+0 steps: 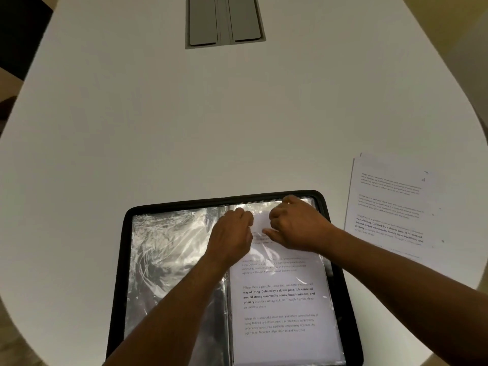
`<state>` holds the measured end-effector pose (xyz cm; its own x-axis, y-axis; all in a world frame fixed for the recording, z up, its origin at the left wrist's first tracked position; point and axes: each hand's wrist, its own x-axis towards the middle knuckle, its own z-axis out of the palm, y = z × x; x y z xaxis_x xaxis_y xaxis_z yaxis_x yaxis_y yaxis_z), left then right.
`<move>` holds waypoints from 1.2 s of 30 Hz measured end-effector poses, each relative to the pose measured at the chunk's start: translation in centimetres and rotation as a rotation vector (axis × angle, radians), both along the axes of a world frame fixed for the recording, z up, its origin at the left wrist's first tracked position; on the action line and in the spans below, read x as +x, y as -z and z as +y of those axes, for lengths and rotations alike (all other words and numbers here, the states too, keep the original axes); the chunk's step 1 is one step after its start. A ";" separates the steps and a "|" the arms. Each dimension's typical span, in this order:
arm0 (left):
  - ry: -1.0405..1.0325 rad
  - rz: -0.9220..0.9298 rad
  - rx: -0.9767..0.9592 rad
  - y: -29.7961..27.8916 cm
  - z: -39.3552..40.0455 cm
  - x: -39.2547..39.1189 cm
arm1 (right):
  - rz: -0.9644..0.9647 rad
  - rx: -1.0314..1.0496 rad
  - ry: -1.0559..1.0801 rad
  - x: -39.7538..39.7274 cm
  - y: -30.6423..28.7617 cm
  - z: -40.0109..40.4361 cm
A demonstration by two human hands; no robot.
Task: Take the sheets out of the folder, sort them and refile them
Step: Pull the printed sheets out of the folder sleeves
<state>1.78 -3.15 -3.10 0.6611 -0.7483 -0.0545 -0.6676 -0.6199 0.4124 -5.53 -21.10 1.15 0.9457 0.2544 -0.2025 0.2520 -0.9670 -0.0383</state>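
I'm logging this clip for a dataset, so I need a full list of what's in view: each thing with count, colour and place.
folder: one, black rim, open flat on the near table edge.
plastic sleeves: clear, crinkled, count unclear, on the folder's left side.
printed sheet: one showing, white with black text, in the folder's right-hand sleeve.
loose sheets: at least two, white, stacked on the table right of the folder.
table: one, white, rounded.
cable hatch: one, grey, two flaps, far centre of the table.
left hand: at the top of the right-hand sleeve, fingers curled.
right hand: beside it, fingers curled at the sheet's top; exact grip unclear.
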 end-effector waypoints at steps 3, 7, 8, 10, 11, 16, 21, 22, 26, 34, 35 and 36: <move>0.013 0.006 -0.032 -0.1 0.4 -0.3 | 0.139 0.089 0.235 2.2 -1.2 0.4; -0.006 0.012 -0.060 0.2 0.8 -0.6 | 0.363 0.071 0.421 4.3 -1.0 -0.3; -0.005 0.016 -0.067 0.2 0.8 -0.7 | 0.405 0.033 0.415 4.6 -1.0 -0.4; -0.007 0.022 -0.078 0.2 0.7 -0.8 | 0.462 -0.020 0.391 4.9 -0.9 -0.2; -0.011 0.022 -0.082 0.2 0.7 -0.8 | 0.486 -0.043 0.383 5.0 -1.0 0.0; -0.019 0.009 -0.109 0.2 0.5 -0.8 | 0.539 -0.156 0.374 5.6 -1.2 1.4; -0.041 0.021 -0.139 0.2 0.3 -0.5 | 0.441 -0.103 0.467 6.9 -1.9 0.6; -0.043 0.023 -0.148 0.2 0.3 -0.5 | 0.418 -0.092 0.489 7.4 -2.4 0.1; -0.039 0.033 -0.183 -0.1 -0.4 -0.7 | 0.375 -0.001 0.562 10.1 -4.4 -2.2; 0.011 0.028 -0.210 -0.5 -1.8 -0.9 | 0.196 0.209 0.704 15.3 -14.8 -8.2; 0.014 0.030 -0.207 -0.5 -1.9 -0.9 | 0.157 0.263 0.723 15.2 -16.5 -8.8; 0.015 0.032 -0.204 -0.6 -2.0 -0.8 | 0.108 0.321 0.740 14.9 -18.0 -9.6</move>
